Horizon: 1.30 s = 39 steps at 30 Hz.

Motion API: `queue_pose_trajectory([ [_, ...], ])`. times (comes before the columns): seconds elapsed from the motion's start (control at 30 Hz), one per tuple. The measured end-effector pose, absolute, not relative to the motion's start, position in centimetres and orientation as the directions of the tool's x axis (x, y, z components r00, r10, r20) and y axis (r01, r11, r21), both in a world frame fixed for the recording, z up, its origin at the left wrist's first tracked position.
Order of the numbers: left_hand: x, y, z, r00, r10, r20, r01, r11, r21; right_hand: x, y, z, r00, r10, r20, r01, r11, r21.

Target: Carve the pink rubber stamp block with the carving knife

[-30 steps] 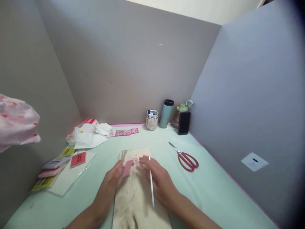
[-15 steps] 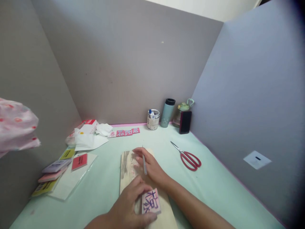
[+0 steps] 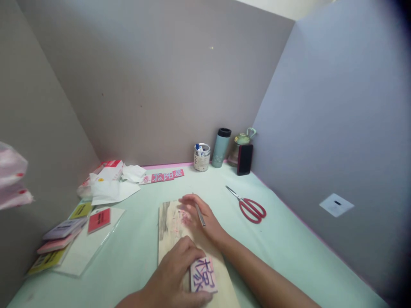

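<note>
My left hand grips a small pale pink block by its edges, thumb at the near side and fingers at the far side. Dark purple character strokes cover the block's upper face. Beneath both hands lies a pale wooden board, with grey smears and reddish crumbs toward its far end. My right hand, resting over the board's far right part, has a slim silver pen-like tool between its fingers. The tool's working tip cannot be made out.
Red-handled scissors lie open to the right. Behind stand a jar of pens, a blue-green tumbler, a teapot-like vessel and a phone. Carved pink tiles, tissues and packaged blocks lie leftward.
The view has shifted slightly, so the table things sit further left. The tool in my right hand leans differently, and the block in my left hand has turned a little.
</note>
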<state>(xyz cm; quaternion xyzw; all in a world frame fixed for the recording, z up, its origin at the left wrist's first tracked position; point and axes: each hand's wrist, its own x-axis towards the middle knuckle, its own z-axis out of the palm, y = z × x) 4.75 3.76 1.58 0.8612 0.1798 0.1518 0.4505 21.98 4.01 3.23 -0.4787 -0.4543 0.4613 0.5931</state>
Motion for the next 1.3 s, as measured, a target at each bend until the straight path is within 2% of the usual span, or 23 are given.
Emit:
queue_pose_trajectory([
  [0.23, 4.8, 3.7, 1.6, 0.893, 0.432, 0.128, 0.155, -0.561, 0.813, 20.7, 4.4, 2.6, 0.147, 0.987, 0.065, -0.208, 0.095, -0.974],
  [0.37, 4.8, 3.7, 1.6, 0.888, 0.422, 0.185, 0.100, -0.569, 0.816, 20.6, 3.8, 3.3, 0.078, 0.993, 0.085, -0.196, 0.099, -0.976],
  [0.47, 4.6, 3.6, 1.7, 0.888, 0.430, 0.164, 0.110, -0.543, 0.832, 22.1, 2.8, 4.3, 0.135, 0.984, 0.119, -0.155, 0.139, -0.978],
  [0.67, 4.2, 3.3, 1.6, 0.778, 0.587, 0.224, 0.128, -0.496, 0.859, 25.8, -0.9, 4.4, 0.220, 0.970, 0.099, -0.010, 0.103, -0.995],
  [0.87, 4.6, 3.2, 1.2, 0.870, 0.456, 0.185, 0.170, -0.632, 0.756, 26.3, -3.0, 3.3, 0.253, 0.962, 0.105, 0.078, 0.088, -0.993],
  [1.03, 4.5, 3.4, -0.2, 0.850, 0.457, 0.261, 0.149, -0.685, 0.713, 25.8, -3.1, 3.3, 0.180, 0.980, 0.086, 0.110, 0.067, -0.992],
  [1.3, 4.5, 3.7, -0.9, 0.844, 0.440, 0.305, 0.122, -0.712, 0.691, 25.8, -2.8, 2.1, 0.258, 0.966, 0.034, 0.045, 0.023, -0.999],
])
